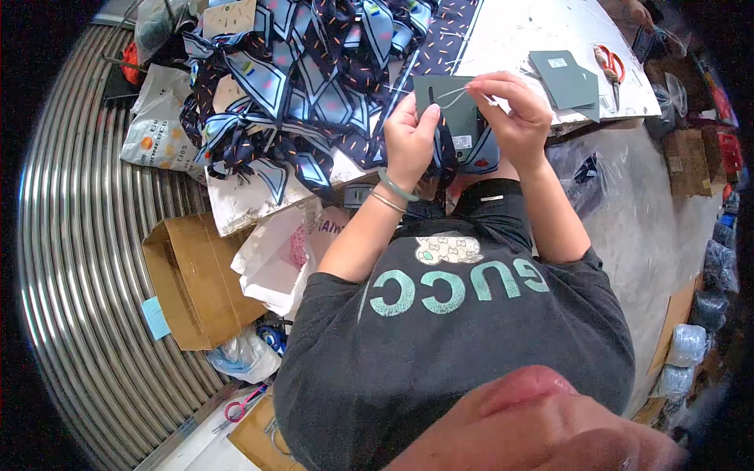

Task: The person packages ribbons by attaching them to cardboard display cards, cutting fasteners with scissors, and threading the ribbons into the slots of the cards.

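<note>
At the far left a ridged metal wall (pixel 86 235) runs up beside an open cardboard box (pixel 200 290) and a printed white plastic bag (pixel 153 122). Next comes a heap of patterned scarves (pixel 294 74) on the desk (pixel 503 35), navy with small orange dashes and pale blue, white-edged pointed ends. To the right of the heap, at the desk's near edge, the left hand (pixel 408 143) grips a dark green card (pixel 455 119) by its left side, thumb flat on the face. The card is flat, matt and straight-edged, with a narrow black mark (pixel 430 95) near its upper left, a slot or a bar, I cannot tell which, and a small white printed label (pixel 462 142) low on its face. A thin white string (pixel 451 103) makes a slender loop across its upper part, reaching right to the right hand (pixel 518 119), whose thumb and forefinger pinch it. Further right on the desk, two or more similar green cards (pixel 561 82) overlap slightly askew, the top one labelled too, just beside red-handled scissors (pixel 611 71).
</note>
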### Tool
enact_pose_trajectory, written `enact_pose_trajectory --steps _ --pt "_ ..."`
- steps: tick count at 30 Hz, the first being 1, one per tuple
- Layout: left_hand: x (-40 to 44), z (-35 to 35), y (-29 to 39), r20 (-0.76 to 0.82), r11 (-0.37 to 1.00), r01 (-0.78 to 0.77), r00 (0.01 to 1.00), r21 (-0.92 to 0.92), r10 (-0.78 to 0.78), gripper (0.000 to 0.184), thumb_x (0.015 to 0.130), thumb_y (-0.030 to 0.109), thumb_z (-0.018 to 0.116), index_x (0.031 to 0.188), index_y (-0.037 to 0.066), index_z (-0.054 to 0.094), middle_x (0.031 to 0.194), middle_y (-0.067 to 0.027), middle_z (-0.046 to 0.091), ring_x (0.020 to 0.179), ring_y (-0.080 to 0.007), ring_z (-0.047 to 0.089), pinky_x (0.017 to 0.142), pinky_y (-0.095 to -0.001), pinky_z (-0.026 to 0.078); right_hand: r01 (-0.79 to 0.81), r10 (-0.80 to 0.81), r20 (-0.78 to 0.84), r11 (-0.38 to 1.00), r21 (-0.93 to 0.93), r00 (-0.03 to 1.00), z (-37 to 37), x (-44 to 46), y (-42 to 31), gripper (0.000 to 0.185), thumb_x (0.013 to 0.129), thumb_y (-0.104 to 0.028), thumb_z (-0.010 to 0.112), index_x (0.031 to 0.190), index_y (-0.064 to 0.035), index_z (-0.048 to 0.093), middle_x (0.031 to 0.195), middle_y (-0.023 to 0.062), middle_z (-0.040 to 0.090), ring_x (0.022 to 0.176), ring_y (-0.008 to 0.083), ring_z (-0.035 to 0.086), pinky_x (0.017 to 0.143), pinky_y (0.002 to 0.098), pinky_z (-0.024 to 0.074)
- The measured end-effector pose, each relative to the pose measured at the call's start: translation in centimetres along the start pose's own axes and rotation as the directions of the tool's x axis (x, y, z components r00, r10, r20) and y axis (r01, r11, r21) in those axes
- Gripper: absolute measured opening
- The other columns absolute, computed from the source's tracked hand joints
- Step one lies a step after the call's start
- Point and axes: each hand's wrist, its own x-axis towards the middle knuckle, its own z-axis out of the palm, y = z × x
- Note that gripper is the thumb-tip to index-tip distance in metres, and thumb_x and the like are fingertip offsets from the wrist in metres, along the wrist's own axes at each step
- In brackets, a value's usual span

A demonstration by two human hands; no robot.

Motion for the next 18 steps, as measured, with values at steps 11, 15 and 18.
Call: enact_pose_trajectory --steps 11,15,18 --pt "0.04 0.19 -0.05 0.013 0.999 0.004 1.000 -0.042 -0.003 0.029 0.090 0.000 0.052 0.118 -0.008 0.056 0.106 -0.0081 0.065 0.092 -0.0101 0.060 0.082 -0.0226 0.047 0.088 -0.090 -0.025 0.993 -0.080 0.996 -0.17 0.18 0.05 0.019 0.069 0.012 0.066 0.086 0.0015 0.067 0.083 0.0117 0.067 0.076 0.0209 0.065 0.067 0.0275 0.0514" --pt "0.03 0.19 -0.06 0.021 0.999 0.013 1.000 -0.039 -0.012 0.029 0.090 0.000 0.052 0.118 -0.007 0.055 0.106 -0.0079 0.065 0.092 -0.0098 0.060 0.082 -0.0222 0.047 0.120 -0.122 -0.013 0.985 -0.120 0.992 -0.14 0.19 -0.01 0.020 0.069 0.012 0.066 0.086 0.0014 0.067 0.082 0.0119 0.067 0.075 0.0218 0.065 0.067 0.0279 0.0516" --pt "-0.03 0.30 0.17 0.016 0.999 0.019 1.000 -0.037 -0.019 0.029 0.090 0.000 0.053 0.118 -0.007 0.056 0.106 -0.0077 0.065 0.092 -0.0094 0.060 0.082 -0.0221 0.047 0.093 -0.096 -0.036 0.992 -0.086 0.995 -0.06 0.10 -0.11 0.019 0.069 0.011 0.066 0.085 0.0012 0.067 0.082 0.0120 0.067 0.075 0.0216 0.065 0.066 0.0277 0.0516"
